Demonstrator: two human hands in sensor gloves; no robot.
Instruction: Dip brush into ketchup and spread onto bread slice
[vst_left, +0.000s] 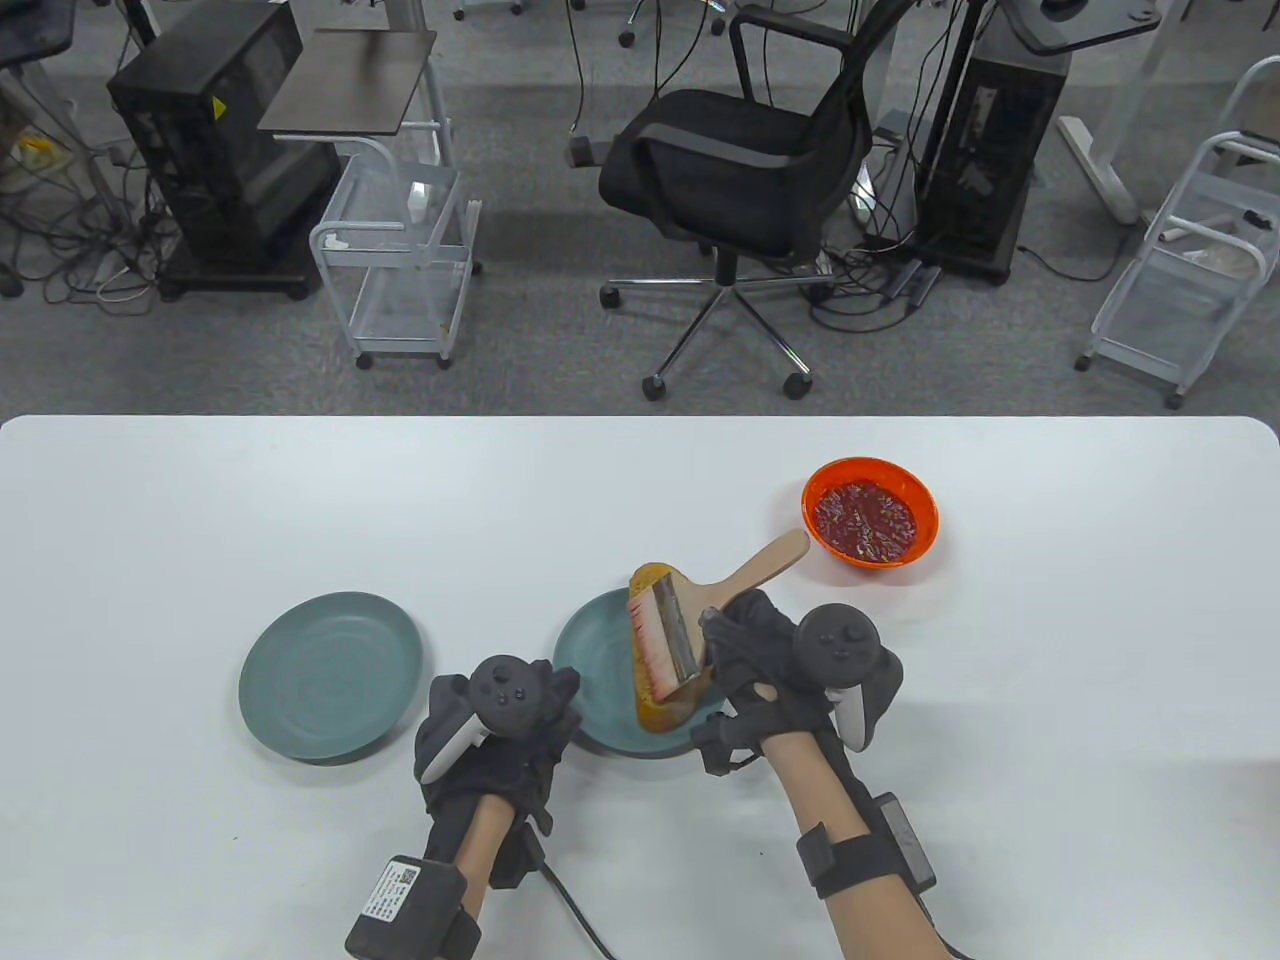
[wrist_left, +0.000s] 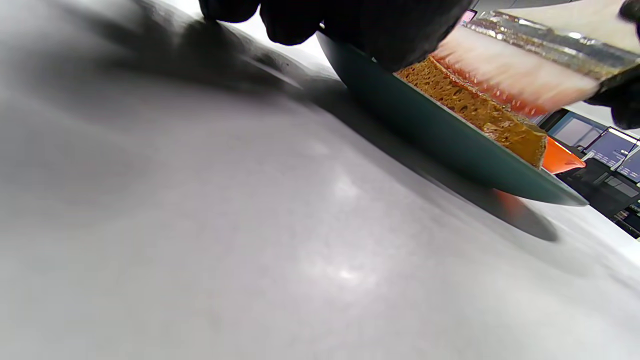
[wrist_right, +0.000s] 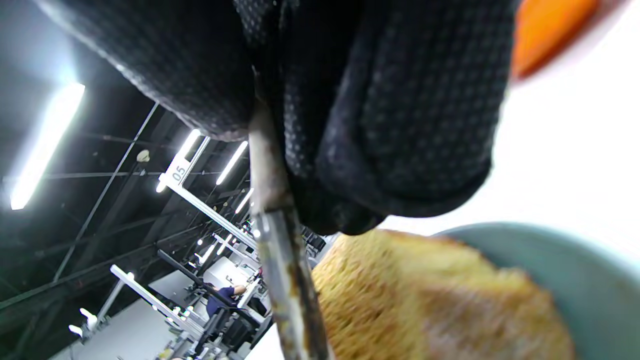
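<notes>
Bread slice (vst_left: 655, 655) lying on teal plate (vst_left: 592, 668), right between both hands, brown and spongy. Brush (vst_left: 668, 630) gripped by right hand (vst_left: 775, 668) around its pale wooden handle, metal band behind red-tipped bristles, bristles down on the bread. Left hand (vst_left: 500, 735) resting at the plate's near-left rim, fingers touching its edge; how far curled, cannot tell. Orange bowl (vst_left: 870, 512) of ketchup beyond on the white desk (vst_left: 200, 520). Second teal plate (vst_left: 330, 675) off left.

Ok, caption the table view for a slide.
Right hand holds the brush over the bread slice on a teal plate; left hand steadies it.
</notes>
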